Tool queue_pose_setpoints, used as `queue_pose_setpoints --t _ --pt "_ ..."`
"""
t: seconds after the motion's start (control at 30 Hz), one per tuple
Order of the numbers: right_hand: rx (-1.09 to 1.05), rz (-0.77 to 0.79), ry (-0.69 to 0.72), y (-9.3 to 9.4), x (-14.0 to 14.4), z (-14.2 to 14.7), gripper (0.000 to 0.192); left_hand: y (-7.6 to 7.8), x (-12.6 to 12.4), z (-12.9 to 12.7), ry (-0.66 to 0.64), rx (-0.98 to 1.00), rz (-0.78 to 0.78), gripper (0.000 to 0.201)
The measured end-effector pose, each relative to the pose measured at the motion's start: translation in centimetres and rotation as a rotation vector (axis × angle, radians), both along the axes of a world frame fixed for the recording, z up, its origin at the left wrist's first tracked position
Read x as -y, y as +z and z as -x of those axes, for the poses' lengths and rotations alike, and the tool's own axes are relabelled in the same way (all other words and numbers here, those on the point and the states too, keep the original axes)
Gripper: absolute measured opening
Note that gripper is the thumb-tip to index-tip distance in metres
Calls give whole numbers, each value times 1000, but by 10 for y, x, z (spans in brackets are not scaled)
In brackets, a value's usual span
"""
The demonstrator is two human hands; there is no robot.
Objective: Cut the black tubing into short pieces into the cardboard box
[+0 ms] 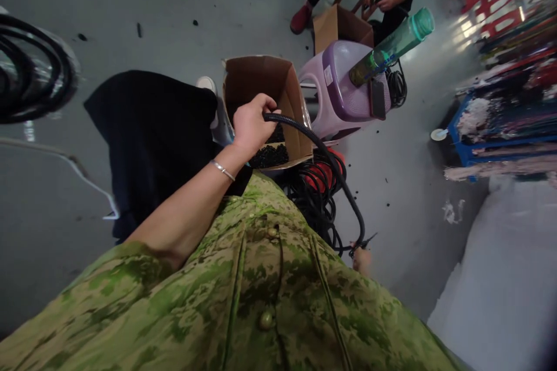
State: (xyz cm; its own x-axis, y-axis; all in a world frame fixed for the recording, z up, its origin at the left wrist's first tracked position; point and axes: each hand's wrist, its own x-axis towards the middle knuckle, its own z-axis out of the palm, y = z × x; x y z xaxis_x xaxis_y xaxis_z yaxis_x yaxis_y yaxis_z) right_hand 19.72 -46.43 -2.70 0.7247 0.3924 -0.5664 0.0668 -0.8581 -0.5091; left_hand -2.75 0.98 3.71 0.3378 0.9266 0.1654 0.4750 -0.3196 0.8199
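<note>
Left hand (252, 123) grips black tubing (300, 126); open carton (256, 72) contains black pieces (270, 156).

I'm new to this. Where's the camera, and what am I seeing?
There is no machine here: a person works with bare hands, filmed by a camera worn on their head. Their left hand holds a black tube over an open cardboard box with small black pieces inside. The tube bends round to the right hand, whose grip is unclear, beside a dark pointed tool. Close by, a green bottle stands on a lilac stool, and a co-worker's hands show at the top.
</note>
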Motion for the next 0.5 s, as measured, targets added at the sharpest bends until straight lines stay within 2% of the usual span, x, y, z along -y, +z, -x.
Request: queue_pose_setpoints --t 0.07,0.17,0.23,0.33,0.4,0.5 --pt "125 101 -41 -4 0 -5 27 12 10 0 -127 -26 -107 13" --pt "275 215 -74 -5 -16 -27 19 25 38 -7 -479 -87 -320 11" --pt "352 266 -82 -1 -38 -47 19 27 63 -16 -715 -80 -467 16" --pt "429 251 -50 14 -87 -70 28 17 105 -30 -1039 -35 -603 17" --pt "391 66 167 27 -129 -72 35 6 129 -38 -1244 -11 -637 14" --pt "89 -59 499 41 -196 -50 41 -7 152 -43 -1419 -24 -653 14"
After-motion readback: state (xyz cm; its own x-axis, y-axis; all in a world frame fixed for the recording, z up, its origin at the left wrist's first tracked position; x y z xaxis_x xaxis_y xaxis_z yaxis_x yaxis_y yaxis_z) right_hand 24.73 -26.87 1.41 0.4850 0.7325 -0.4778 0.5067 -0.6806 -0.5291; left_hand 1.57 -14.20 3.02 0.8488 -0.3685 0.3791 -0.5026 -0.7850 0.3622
